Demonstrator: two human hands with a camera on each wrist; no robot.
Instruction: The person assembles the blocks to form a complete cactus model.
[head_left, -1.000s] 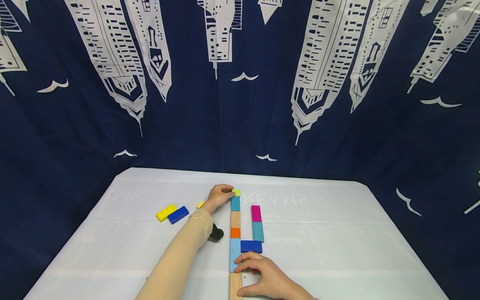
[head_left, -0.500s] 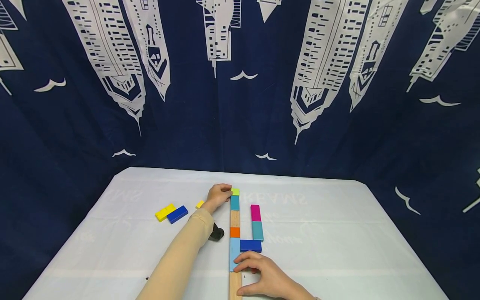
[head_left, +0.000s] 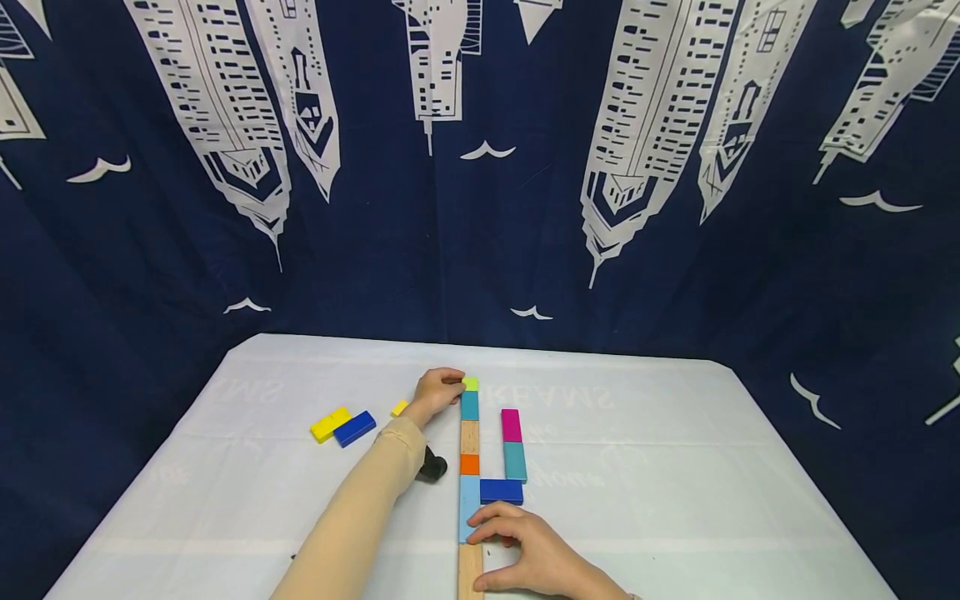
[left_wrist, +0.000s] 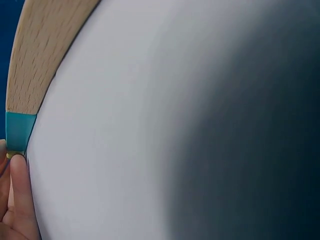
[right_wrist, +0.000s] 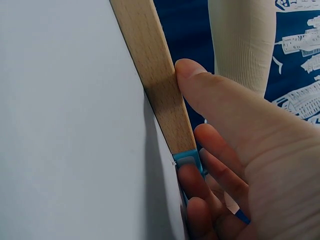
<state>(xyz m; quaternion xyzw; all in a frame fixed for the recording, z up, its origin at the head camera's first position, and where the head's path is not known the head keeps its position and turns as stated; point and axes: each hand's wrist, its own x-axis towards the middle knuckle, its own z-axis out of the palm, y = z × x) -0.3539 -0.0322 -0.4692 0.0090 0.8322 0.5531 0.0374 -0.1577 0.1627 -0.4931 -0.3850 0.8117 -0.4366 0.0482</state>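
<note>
A straight row of colored blocks and wooden blocks runs from the near edge toward the back. At its far end my left hand (head_left: pixel 438 390) pinches a lime-green block (head_left: pixel 471 384), one finger on either side in the left wrist view. It abuts a teal block (head_left: pixel 469 406). Closer to me come a wooden block (head_left: pixel 469 437), an orange block (head_left: pixel 469 464), a light-blue block (head_left: pixel 469 500) and a longer wooden block (head_left: pixel 469 571). My right hand (head_left: pixel 532 554) rests at the near part, fingertips on the light-blue block and thumb against the long wooden block's edge.
A dark-blue block (head_left: pixel 501 492) lies crosswise against the row's right side. Beyond it a teal block (head_left: pixel 515 461) and a magenta block (head_left: pixel 511 425) line up. Left lie yellow blocks (head_left: pixel 330 424), a blue block (head_left: pixel 355 429) and a black object (head_left: pixel 433 467) partly behind my sleeve.
</note>
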